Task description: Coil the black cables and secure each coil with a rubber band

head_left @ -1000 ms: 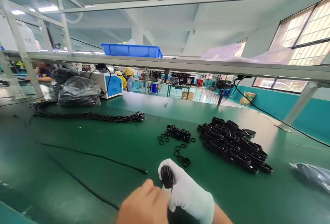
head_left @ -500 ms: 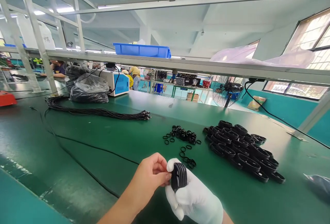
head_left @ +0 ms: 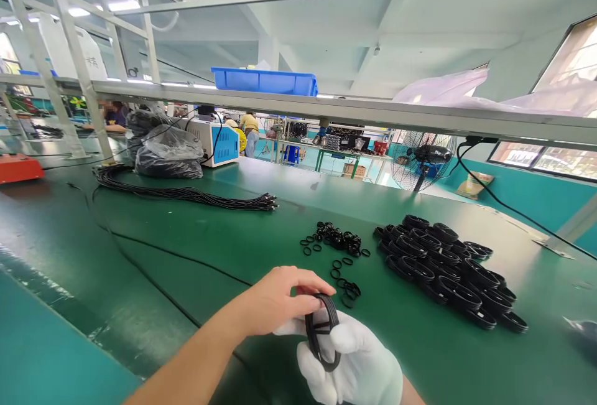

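A small oval coil of black cable point(head_left: 310, 335) is held upright between my two hands, with a thin dark strand or band crossing its opening. My bare left hand point(head_left: 280, 299) pinches the coil's top edge with thumb and fingers. Around the lower and right side, my white-gloved right hand point(head_left: 359, 355) is closed on the same coil. Just beyond my hands lie several loose black rings point(head_left: 342, 240), some piled and some scattered. Farther right is a heap of finished-looking black cable coils point(head_left: 438, 268).
A bundle of long black cables point(head_left: 196, 196) lies across the green table point(head_left: 186, 243). Behind it are a plastic-bagged black bundle point(head_left: 170, 153) and a blue-white machine point(head_left: 224, 142). Overhead, a shelf carries a blue tray point(head_left: 265, 81). A fan point(head_left: 424, 156) stands beyond the table.
The coil has turned so its open loop faces me. My left hand has moved from its side onto its top edge. The view has shifted slightly left.
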`<state>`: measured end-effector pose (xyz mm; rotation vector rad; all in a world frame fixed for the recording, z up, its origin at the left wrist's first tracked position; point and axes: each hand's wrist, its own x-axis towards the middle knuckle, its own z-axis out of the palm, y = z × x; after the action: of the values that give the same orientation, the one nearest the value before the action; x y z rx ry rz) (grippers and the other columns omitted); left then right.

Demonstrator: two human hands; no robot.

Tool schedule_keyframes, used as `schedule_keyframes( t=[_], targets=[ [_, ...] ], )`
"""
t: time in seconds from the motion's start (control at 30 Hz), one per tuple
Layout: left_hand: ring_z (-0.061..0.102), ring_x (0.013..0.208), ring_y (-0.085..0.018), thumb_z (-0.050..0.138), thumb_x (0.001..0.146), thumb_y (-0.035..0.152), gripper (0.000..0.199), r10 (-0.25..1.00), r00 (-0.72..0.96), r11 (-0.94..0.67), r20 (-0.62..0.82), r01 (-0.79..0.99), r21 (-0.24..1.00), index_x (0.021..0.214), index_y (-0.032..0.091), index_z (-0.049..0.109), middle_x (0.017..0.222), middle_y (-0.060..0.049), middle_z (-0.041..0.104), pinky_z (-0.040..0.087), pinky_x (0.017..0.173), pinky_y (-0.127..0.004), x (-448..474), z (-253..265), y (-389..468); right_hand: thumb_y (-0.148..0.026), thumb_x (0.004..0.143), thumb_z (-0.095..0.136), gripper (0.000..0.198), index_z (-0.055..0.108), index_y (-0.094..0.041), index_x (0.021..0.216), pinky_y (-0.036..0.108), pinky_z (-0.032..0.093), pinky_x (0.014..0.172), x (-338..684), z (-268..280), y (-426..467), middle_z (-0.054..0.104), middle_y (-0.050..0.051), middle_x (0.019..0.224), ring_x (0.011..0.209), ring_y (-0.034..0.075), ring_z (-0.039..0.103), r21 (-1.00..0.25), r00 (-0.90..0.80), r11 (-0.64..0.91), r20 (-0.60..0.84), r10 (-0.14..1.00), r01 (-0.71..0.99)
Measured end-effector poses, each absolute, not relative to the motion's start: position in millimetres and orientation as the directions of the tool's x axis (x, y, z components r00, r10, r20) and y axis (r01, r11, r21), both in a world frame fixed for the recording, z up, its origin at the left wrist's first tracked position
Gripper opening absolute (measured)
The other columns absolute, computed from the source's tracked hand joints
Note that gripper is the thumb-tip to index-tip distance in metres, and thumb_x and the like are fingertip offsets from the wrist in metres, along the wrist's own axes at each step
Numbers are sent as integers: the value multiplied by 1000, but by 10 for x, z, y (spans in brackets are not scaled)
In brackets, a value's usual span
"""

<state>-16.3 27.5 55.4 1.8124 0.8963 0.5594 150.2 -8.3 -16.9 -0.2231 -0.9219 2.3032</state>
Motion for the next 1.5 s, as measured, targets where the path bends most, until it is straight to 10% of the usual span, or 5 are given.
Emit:
schedule_keyframes(
  t=[0.13,0.4,0.63,1.27,1.5],
  targets=[
    [52,54,-11,64,69,33,27,814,560,-43,-155,324,945,92,18,67,62,3,57,43,52,-22,-165,481,462,-35,68,63,42,54,-14,104,28,46,70,1400,-46,-96,55,7,99,81,15,57,-772,-599,-401,-32,800,-493],
    [51,42,-10,67,64,36,26,866,458,17,-201,375,927,77,15,61,50,4,55,38,40,-20,-46,390,468,-8,62,54,27,45,-19,85,25,38,51,1215,27,-103,51,-5,65,51,10,51,-974,-149,-220,-226,963,54],
    [48,38,-9,68,61,37,23,901,389,13,-193,421,907,62,16,58,50,3,58,30,37,-18,7,264,476,-57,79,43,48,53,-12,91,29,43,51,1348,-22,-89,55,9,89,61,16,59,-928,-447,-257,-115,887,-271],
    [43,54,-8,59,73,25,15,866,475,164,-156,27,986,68,15,51,60,4,51,36,55,-21,-112,129,102,-22,57,75,39,48,-14,84,31,46,64,1326,29,-78,59,3,79,78,17,58,-909,-471,-339,-194,861,-244],
    [53,63,-15,44,82,25,15,965,261,-156,35,457,876,77,20,56,74,0,58,43,61,-26,-152,166,79,-18,52,76,43,54,-14,88,27,47,60,1307,-11,-70,58,4,89,76,15,58,-879,-435,-369,-218,874,-302]
  ],
)
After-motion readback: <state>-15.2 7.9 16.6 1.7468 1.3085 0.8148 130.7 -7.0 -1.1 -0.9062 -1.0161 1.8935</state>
